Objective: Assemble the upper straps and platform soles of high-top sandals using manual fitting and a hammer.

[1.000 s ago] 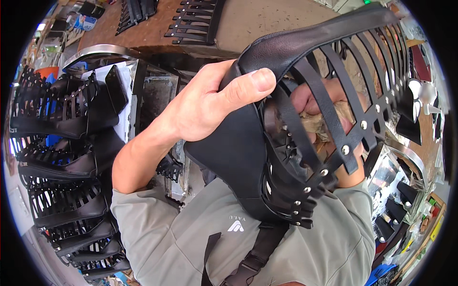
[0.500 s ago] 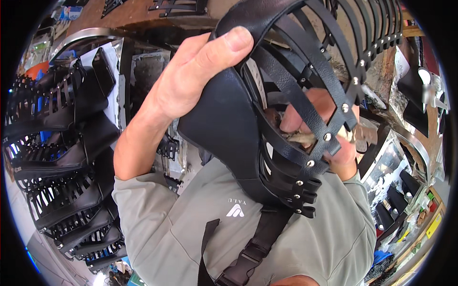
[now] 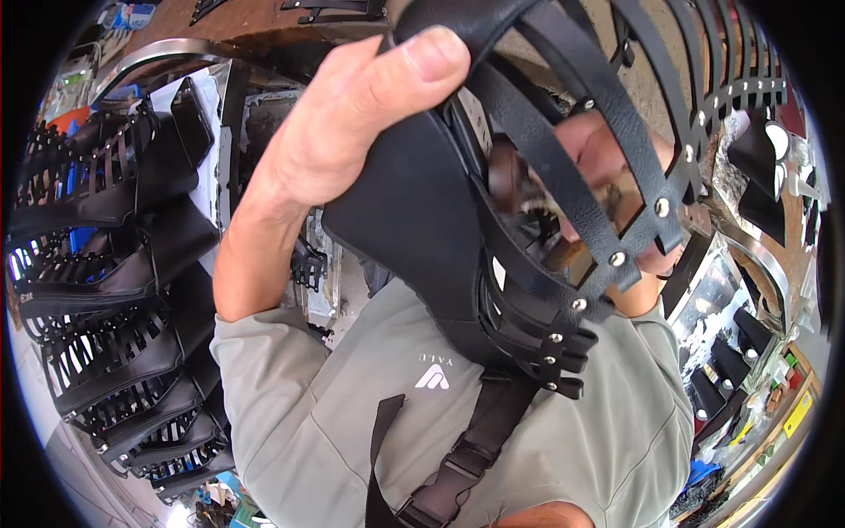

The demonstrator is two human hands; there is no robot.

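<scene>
A black leather strappy shoe upper point(image 3: 405, 207) with open bands and silver rivets fills the middle of the view. My left hand point(image 3: 352, 114) is closed round its solid leather side near the top, thumb lying on the outer face and fingers hidden behind. On the far side of the straps is my right hand point(image 3: 598, 150), seen only in pieces through the gaps. Its fingers are curled and smeared by motion. Something brownish shows beside them, too blurred to name.
Several similar black strappy uppers point(image 3: 106, 290) hang stacked at my left. A wooden workbench point(image 3: 255, 26) with a curved metal edge runs along the far side. More black leather pieces point(image 3: 757, 185) lie at right. A black buckle strap point(image 3: 449, 484) hangs at my chest.
The riveted bands have swung a little to the right and opened wider. My right hand has risen behind the straps, while my left hand keeps its hold.
</scene>
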